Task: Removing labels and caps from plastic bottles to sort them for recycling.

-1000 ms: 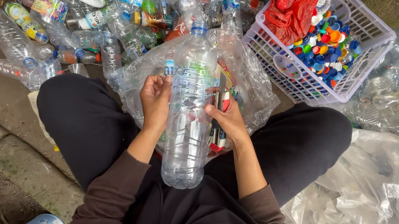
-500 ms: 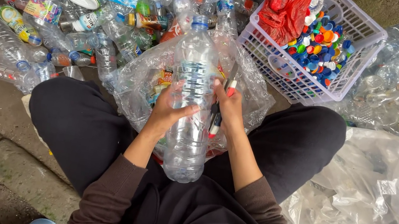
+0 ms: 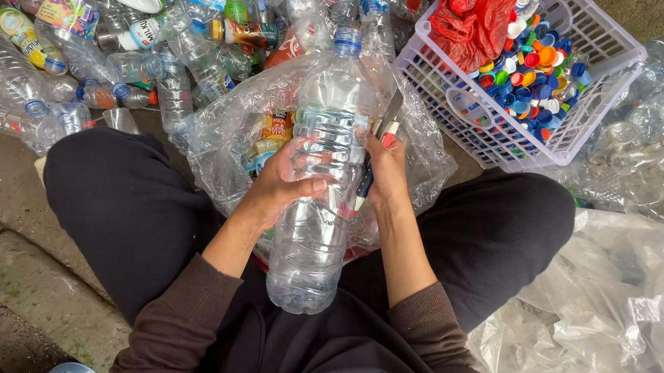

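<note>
Clear bottle (image 3: 317, 202) between both hands

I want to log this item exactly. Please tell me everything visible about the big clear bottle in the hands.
The big clear bottle is transparent ribbed plastic, looks empty, with a blue cap end pointing away from the person and its base toward the lap. It lies lengthwise over a clear bag of scraps. The left hand wraps its left side; the right hand, also holding a small cutter, presses its right side.
</note>
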